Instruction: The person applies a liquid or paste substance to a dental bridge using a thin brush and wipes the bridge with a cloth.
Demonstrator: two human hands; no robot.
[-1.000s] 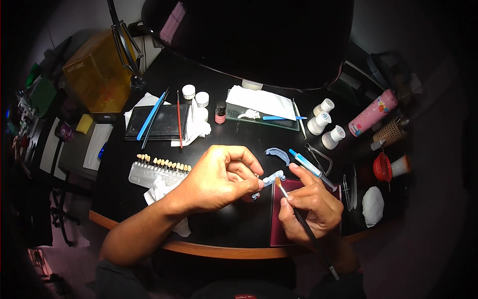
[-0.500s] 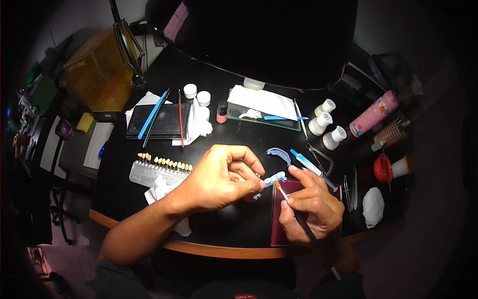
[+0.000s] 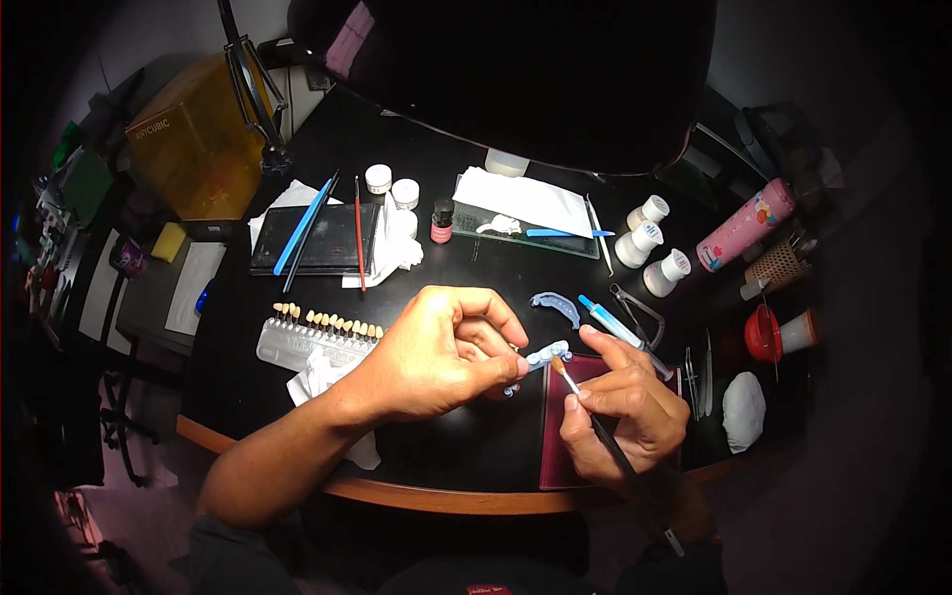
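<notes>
My left hand (image 3: pixel 441 357) pinches a small light-blue dental piece (image 3: pixel 546 355), shaped like a row of teeth, between thumb and fingers. Part of that piece is hidden behind the fingertips. In my right hand (image 3: pixel 640 412) is a slim brush (image 3: pixel 617 454) with a dark handle, held like a pen. Its brown bristle tip touches or nearly touches the right end of the dental piece. Just beyond lies a curved blue dental arch (image 3: pixel 557 305), beside a blue-and-clear syringe (image 3: pixel 610 321). A maroon pad (image 3: pixel 557 451) lies under my right hand.
Left of my hands stands a tooth shade guide (image 3: pixel 307 345) by crumpled tissue (image 3: pixel 319 379). Farther back are a black case (image 3: pixel 327 243) with brushes on it, a small dark bottle (image 3: pixel 442 223), a glass slab (image 3: pixel 555 241) and white-capped jars (image 3: pixel 640 245). Metal tweezers (image 3: pixel 692 382) lie right.
My right hand and the brush have shifted slightly right, the bristle tip moving along the dental piece toward its right end. My left hand stays in place.
</notes>
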